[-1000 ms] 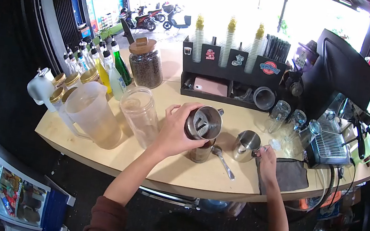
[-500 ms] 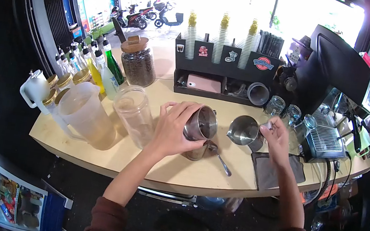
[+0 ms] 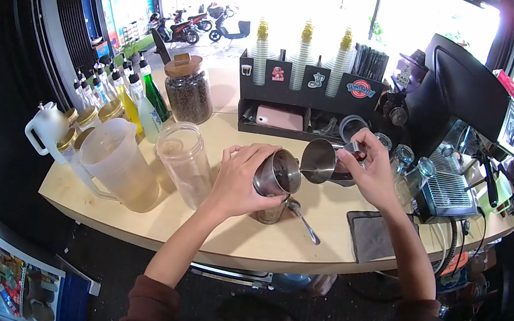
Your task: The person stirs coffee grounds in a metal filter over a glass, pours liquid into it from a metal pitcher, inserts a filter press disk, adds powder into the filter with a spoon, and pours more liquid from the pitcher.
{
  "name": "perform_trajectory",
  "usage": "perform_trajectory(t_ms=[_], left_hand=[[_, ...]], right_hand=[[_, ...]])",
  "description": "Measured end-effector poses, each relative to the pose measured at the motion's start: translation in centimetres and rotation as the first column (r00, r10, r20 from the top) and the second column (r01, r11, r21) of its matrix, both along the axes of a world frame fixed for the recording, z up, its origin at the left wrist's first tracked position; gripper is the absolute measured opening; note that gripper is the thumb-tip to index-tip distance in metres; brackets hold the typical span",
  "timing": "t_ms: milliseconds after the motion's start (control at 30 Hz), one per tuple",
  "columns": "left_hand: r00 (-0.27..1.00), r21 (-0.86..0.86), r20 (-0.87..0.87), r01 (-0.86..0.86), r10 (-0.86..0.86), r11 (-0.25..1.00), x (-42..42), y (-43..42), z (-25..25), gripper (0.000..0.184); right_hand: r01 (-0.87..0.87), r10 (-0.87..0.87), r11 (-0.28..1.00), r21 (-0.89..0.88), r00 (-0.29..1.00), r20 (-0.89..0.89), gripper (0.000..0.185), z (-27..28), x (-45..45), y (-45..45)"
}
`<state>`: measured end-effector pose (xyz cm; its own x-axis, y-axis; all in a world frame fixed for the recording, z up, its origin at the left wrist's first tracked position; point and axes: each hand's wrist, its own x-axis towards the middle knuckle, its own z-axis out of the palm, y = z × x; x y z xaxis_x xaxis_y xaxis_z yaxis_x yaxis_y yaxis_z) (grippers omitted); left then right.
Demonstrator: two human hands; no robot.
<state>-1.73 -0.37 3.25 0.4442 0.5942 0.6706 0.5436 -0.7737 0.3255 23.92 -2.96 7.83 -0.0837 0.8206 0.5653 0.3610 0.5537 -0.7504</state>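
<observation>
My left hand (image 3: 242, 181) is wrapped round a metal cup (image 3: 284, 172), which leans to the right above a glass (image 3: 271, 214) on the wooden counter. With its fingers closed on the handle, my right hand (image 3: 372, 171) holds a steel pitcher (image 3: 319, 161) tilted to the left, its spout at the cup's rim. Whether liquid runs between them is too small to tell. A spoon (image 3: 305, 223) lies to the right of the glass. Beside my left hand stands a clear jar (image 3: 186, 166).
A cloudy jug (image 3: 120, 166), bottles (image 3: 153, 93) and a jar of beans (image 3: 188, 94) stand on the left. Behind is a black cup holder (image 3: 305, 128). To the right are a dark cloth (image 3: 381, 237), glasses (image 3: 415, 179) and a coffee machine (image 3: 455, 193).
My right hand has lifted the pitcher off the counter, brought it left and tipped it against the cup. My left hand still holds the cup. The view has shifted slightly.
</observation>
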Motion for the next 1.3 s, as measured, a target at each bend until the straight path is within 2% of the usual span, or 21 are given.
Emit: perform_trajectory(t_ms=[167, 233, 433, 567, 733, 933, 1033, 1133, 1300], left_hand=[[1.0, -0.028, -0.009, -0.006, 0.006, 1.0, -0.1, 0.0, 0.0, 0.079], [1.0, -0.035, -0.01, -0.007, 0.007, 0.999, -0.1, 0.0, 0.0, 0.079], [1.0, -0.064, -0.005, 0.001, -0.001, 0.998, -0.1, 0.0, 0.0, 0.078], [1.0, -0.076, -0.005, 0.0, -0.001, 0.997, -0.1, 0.0, 0.0, 0.078], [1.0, -0.101, -0.001, 0.01, -0.01, 0.995, -0.2, 0.1, -0.1, 0.078], [1.0, -0.165, 0.019, 0.025, -0.022, 0.986, -0.4, 0.1, -0.2, 0.079], [0.999, -0.203, 0.029, 0.034, -0.028, 0.979, -0.4, 0.2, -0.1, 0.079], [0.999, -0.239, 0.043, 0.043, -0.034, 0.97, -0.4, 0.2, -0.1, 0.079], [0.996, -0.266, 0.072, 0.062, -0.044, 0.962, -0.4, 0.3, -0.2, 0.079]], right_hand=[[0.011, -0.012, 1.0, 0.021, 0.999, 0.034, 0.02, 0.3, -0.3, 0.3], [0.026, -0.037, 0.995, 0.092, 0.992, 0.118, 0.02, 0.4, -0.3, 0.5], [0.004, -0.004, 1.0, -0.002, 0.998, 0.07, 0.021, 0.6, -0.9, 0.6], [0.023, -0.023, 1.0, 0.007, 0.996, 0.089, 0.022, 1.4, -1.5, 0.1], [0.071, -0.094, 0.991, 0.113, 0.971, 0.218, 0.023, 1.1, -1.3, 0.8], [0.041, -0.048, 0.998, 0.054, 0.989, 0.143, 0.024, 1.8, -2.2, 0.5], [0.063, -0.093, 0.988, 0.142, 0.97, 0.223, 0.022, 1.6, -2.0, 1.1], [0.068, -0.098, 0.989, 0.129, 0.964, 0.248, 0.021, 2.0, -2.3, 0.9], [0.034, -0.052, 0.995, 0.097, 0.982, 0.184, 0.021, 2.5, -3.1, 0.8]])
